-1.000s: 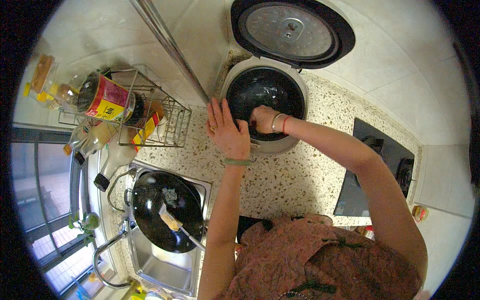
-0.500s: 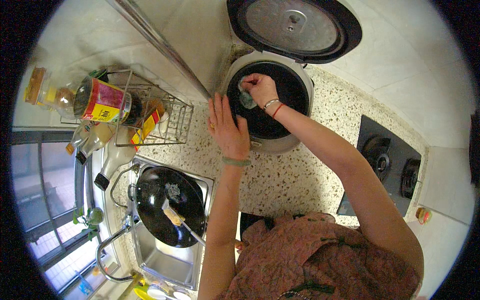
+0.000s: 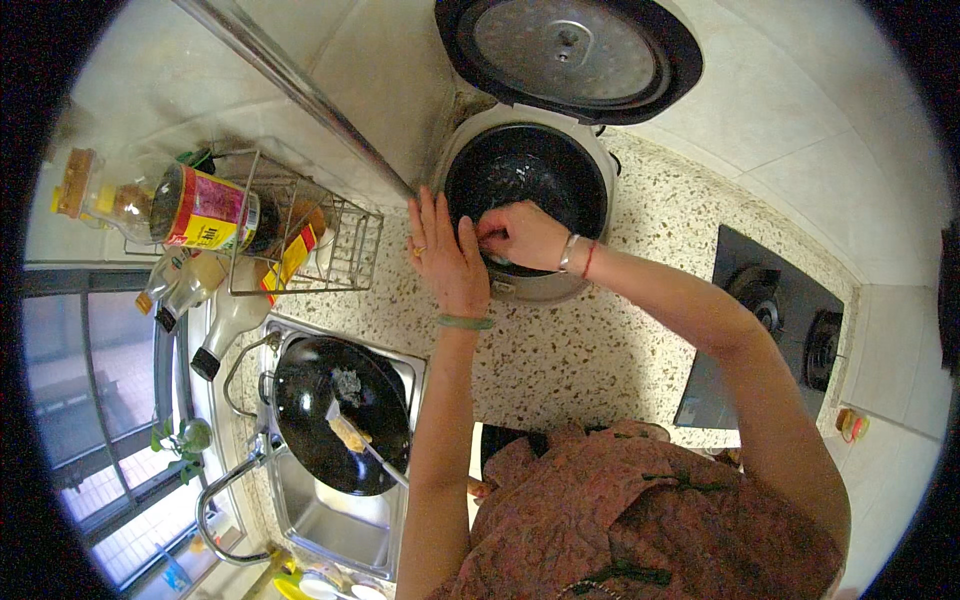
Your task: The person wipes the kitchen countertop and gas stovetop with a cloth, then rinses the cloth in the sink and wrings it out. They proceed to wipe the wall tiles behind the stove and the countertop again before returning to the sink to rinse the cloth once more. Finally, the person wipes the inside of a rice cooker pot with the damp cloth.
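Rice cooker (image 3: 528, 190) on speckled counter (image 3: 620, 330): left hand (image 3: 447, 255) flat, right hand (image 3: 520, 237) pinching something small

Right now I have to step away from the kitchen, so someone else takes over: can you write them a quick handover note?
Left hand: flat, open, braced on the rim of the rice cooker.
Right hand: at the near inner edge of the black inner pot, fingers pinched together; what they hold is hidden.
Lid: fully open.
Pot looks nearly empty.
Wok with a brush sits in the sink, unwashed.
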A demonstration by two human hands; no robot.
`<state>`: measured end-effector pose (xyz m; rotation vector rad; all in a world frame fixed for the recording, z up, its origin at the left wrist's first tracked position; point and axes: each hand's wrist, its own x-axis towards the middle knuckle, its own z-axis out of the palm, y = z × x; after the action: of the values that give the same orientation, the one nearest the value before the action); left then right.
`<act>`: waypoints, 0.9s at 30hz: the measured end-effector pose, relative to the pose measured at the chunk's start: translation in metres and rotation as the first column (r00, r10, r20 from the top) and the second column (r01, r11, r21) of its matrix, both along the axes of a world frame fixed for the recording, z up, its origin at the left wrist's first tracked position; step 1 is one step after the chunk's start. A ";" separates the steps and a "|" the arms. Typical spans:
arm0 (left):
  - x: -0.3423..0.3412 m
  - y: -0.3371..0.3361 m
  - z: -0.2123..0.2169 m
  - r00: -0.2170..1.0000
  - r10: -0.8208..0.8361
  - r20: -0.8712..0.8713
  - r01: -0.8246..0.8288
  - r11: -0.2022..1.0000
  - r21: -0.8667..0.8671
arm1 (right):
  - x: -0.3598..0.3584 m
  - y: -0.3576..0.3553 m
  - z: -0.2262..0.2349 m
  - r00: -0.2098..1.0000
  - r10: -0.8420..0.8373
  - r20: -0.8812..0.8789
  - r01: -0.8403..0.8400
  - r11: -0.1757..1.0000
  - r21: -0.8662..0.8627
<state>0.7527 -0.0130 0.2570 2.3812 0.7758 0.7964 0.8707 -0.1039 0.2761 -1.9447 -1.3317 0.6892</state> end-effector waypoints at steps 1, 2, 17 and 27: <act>-0.001 0.001 0.000 1.000 0.007 -0.004 -0.008 1.000 -0.017 | 0.003 -0.006 0.003 0.995 0.095 -0.033 -0.096 0.994 -0.045; -0.001 0.000 0.000 1.000 0.006 0.000 -0.006 1.000 -0.015 | 0.007 -0.011 0.016 0.981 0.165 -0.099 -0.179 0.971 -0.159; -0.002 -0.001 0.000 0.999 -0.011 -0.036 0.011 1.000 0.012 | 0.017 0.032 -0.053 0.774 0.332 0.539 -0.145 0.922 -0.359; -0.002 -0.006 0.003 0.997 0.030 -0.074 -0.024 0.997 0.075 | 0.069 0.023 -0.043 0.613 0.145 0.776 0.020 0.980 -0.198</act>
<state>0.7505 -0.0192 0.2599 2.4841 0.8237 0.7620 0.9401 -0.0812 0.2332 -2.5041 -1.9033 -0.0978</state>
